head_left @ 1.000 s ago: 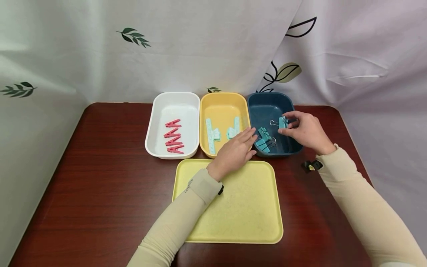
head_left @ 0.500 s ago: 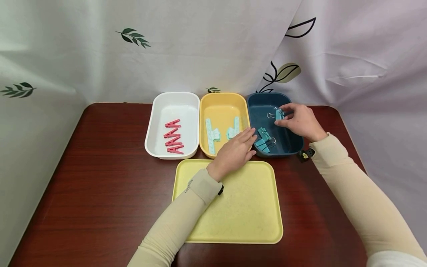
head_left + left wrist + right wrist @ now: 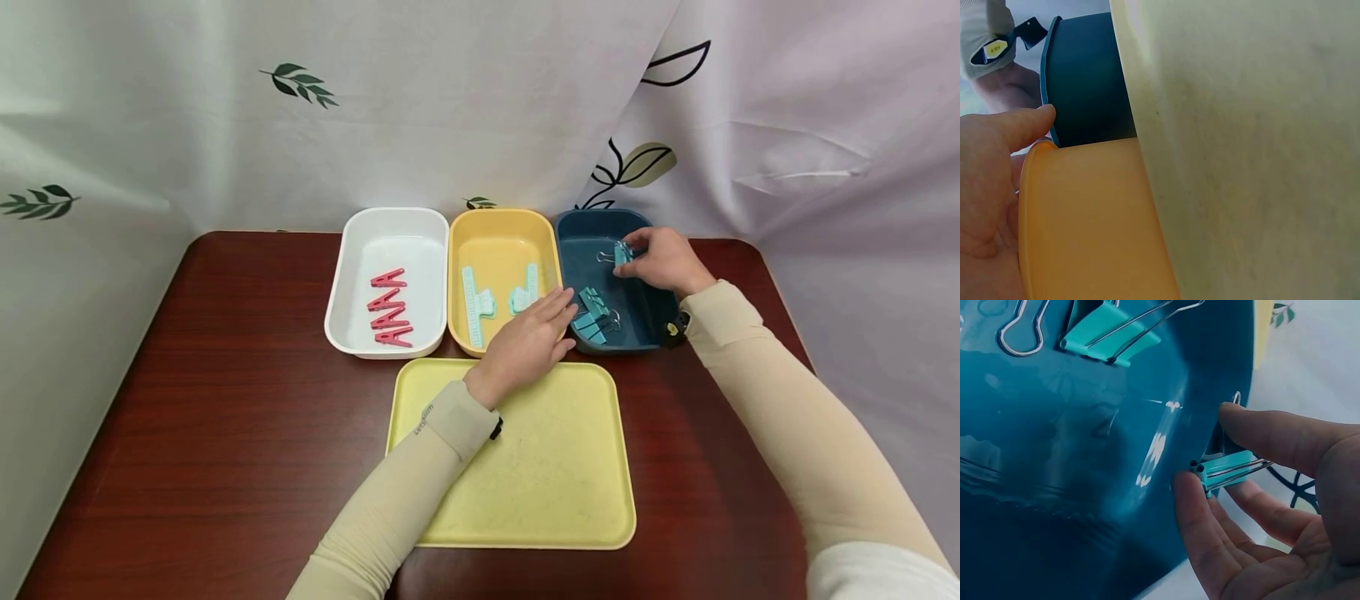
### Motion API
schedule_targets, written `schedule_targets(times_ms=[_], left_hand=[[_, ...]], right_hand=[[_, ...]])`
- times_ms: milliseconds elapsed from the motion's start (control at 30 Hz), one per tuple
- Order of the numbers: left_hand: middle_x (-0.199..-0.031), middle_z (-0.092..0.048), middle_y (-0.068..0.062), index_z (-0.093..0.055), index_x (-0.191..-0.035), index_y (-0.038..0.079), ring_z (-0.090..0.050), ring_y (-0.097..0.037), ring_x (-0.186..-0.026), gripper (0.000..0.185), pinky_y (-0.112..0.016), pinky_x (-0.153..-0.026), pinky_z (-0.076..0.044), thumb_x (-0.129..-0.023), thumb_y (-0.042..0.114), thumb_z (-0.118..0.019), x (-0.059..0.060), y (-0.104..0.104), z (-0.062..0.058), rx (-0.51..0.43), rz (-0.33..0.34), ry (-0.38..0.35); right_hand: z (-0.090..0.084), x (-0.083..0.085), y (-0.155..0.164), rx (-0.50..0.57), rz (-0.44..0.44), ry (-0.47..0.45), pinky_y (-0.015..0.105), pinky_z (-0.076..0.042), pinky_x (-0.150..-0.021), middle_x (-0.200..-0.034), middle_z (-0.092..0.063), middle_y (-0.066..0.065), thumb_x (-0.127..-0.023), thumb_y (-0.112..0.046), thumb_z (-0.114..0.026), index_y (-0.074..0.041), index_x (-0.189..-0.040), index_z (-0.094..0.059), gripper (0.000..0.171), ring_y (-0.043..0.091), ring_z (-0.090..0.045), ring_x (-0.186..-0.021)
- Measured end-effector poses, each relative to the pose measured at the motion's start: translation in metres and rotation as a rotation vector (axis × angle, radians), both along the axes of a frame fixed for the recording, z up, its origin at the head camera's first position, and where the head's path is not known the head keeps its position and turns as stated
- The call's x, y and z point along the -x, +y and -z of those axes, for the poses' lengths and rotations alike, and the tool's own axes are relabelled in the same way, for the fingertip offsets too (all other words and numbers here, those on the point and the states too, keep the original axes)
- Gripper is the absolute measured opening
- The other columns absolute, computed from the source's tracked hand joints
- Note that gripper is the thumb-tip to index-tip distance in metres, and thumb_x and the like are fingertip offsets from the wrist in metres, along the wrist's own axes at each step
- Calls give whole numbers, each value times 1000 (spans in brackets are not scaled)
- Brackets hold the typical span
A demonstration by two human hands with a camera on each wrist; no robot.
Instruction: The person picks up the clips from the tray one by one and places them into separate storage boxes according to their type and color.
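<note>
1. Right hand [image 3: 663, 260] reaches over the far part of the dark blue bin [image 3: 585, 223] at about 1 o'clock from the yellow tray [image 3: 570, 492]. It pinches a teal binder clip [image 3: 622, 254] between thumb and fingertips [image 3: 1194, 506], just above the bin floor; whether the clip touches the floor cannot be told.
2. Left hand [image 3: 528, 337] lies flat with straight fingers, holding nothing. It rests across the near rims where the orange bin [image 3: 502, 218] meets the dark blue bin; in the left wrist view a finger [image 3: 1022, 128] touches the blue rim.
3. A small cluster of teal binder clips [image 3: 592, 307] already lies at the near end of the blue bin, at 6 o'clock from the held clip and apart from it.
4. The orange bin holds two pale teal hair clips [image 3: 480, 302]; the white bin [image 3: 390, 215] at 11 o'clock from the tray holds a row of pink clothespins [image 3: 390, 307].
5. Judged progress: the sorting looks nearly finished, since the tray shows no loose items. What seems left is to let go of the held clip in the blue bin.
</note>
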State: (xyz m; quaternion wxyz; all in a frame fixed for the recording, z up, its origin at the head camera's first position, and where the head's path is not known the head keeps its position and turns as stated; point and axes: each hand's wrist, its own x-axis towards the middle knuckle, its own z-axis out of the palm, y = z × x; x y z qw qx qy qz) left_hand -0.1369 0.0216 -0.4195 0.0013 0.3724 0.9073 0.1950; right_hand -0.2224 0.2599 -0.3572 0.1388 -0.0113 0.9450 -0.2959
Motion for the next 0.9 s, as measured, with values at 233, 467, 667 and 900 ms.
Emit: schedule_targets(times_ms=[233,467,667,900], left_hand=[[-161,-31,-15,-47,-148,0,-21,-25,-152,52,-31,-121,-17,-105,28,-56,0,0,1,-11,4,0],[-161,-31,-14,-47,-148,1,-21,-24,-152,52,-30,-121,-16,-105,29,-56,-1,-1,1,-13,-1,-5],[-161,-31,-14,-47,-148,1,-21,-23,-152,52,-29,-120,-16,-105,29,-55,-1,-1,1,-17,-1,-6],[-161,-32,-14,-49,-147,1,-22,-23,-151,51,-28,-120,-16,-105,29,-55,-1,-2,2,-25,-1,3]], right_hand=[[7,11,-1,-55,-10,-26,58,-42,-103,-136,-49,32,-91,-13,-73,12,-135,-52,55,44,-48,-120],[14,18,-3,-116,-43,-55,57,-43,-102,-133,-51,33,-91,-11,-72,13,-133,-53,52,43,-50,-115],[18,20,-8,-143,-53,-81,58,-44,-102,-132,-53,33,-91,-13,-72,13,-133,-53,53,43,-52,-114],[25,21,-13,-162,-64,-58,57,-46,-100,-126,-56,32,-90,-12,-73,13,-128,-57,47,42,-55,-108]])
